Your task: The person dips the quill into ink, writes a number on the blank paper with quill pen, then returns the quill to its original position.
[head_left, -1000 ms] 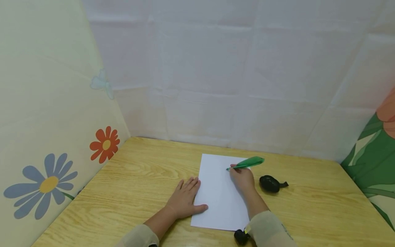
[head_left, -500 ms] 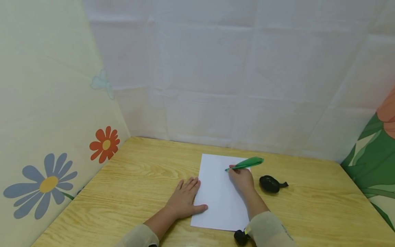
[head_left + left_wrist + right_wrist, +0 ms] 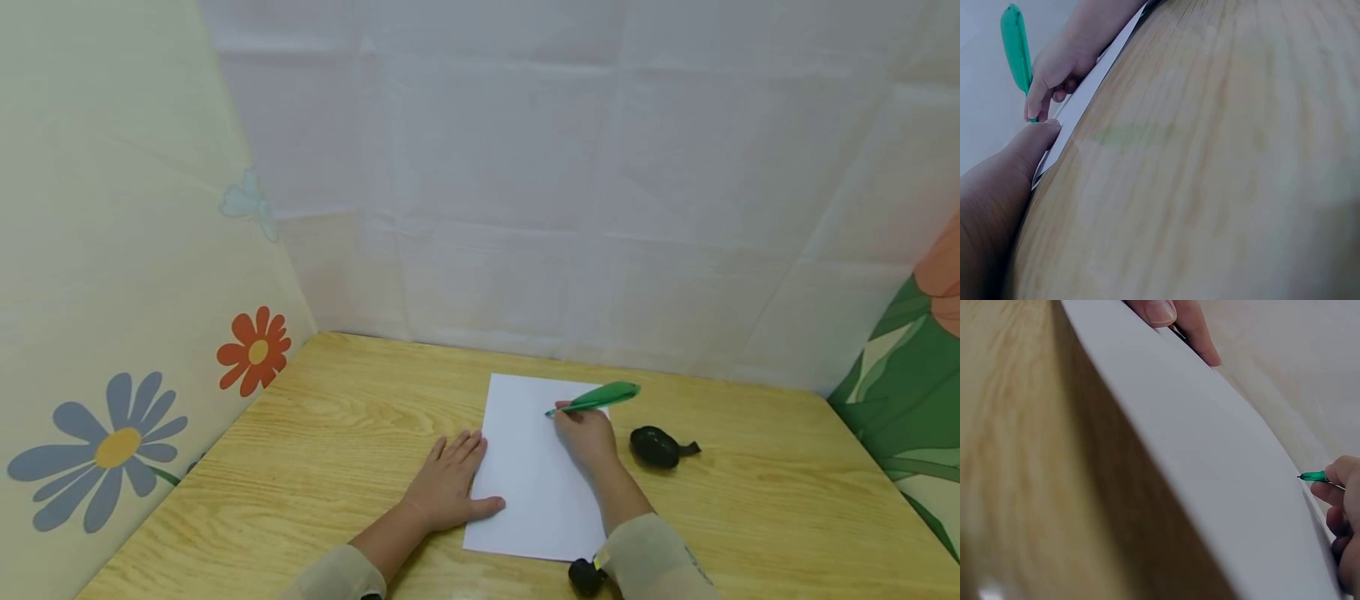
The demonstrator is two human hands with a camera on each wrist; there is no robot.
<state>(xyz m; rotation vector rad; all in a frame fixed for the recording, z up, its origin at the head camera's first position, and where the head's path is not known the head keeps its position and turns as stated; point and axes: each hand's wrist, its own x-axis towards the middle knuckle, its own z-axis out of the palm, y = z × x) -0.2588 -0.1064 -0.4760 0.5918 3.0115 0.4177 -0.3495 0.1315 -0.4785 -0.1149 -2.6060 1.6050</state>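
A green leaf-shaped pen (image 3: 600,397) is pinched between the thumb and fingers of my right hand (image 3: 588,437). Its dark tip (image 3: 1300,477) is right at the surface of a white sheet of paper (image 3: 525,492), in the sheet's upper half. The pen's broad green end slants up to the right past the paper's edge. My left hand (image 3: 446,487) rests flat over the left edge of the sheet, fingers spread and thumb on the paper. In the left wrist view, the left thumb (image 3: 1035,140) overlaps the paper near the pen.
A black rounded object (image 3: 655,447) with a stubby tail lies right of the paper. Another small black object (image 3: 585,577) is by the right sleeve at the sheet's lower edge. The wood-grain table (image 3: 360,417) meets a pale cloth backdrop (image 3: 487,208) behind.
The pen tip and my right hand have shifted slightly left and down across the paper. My left hand and the sheet stay in place.
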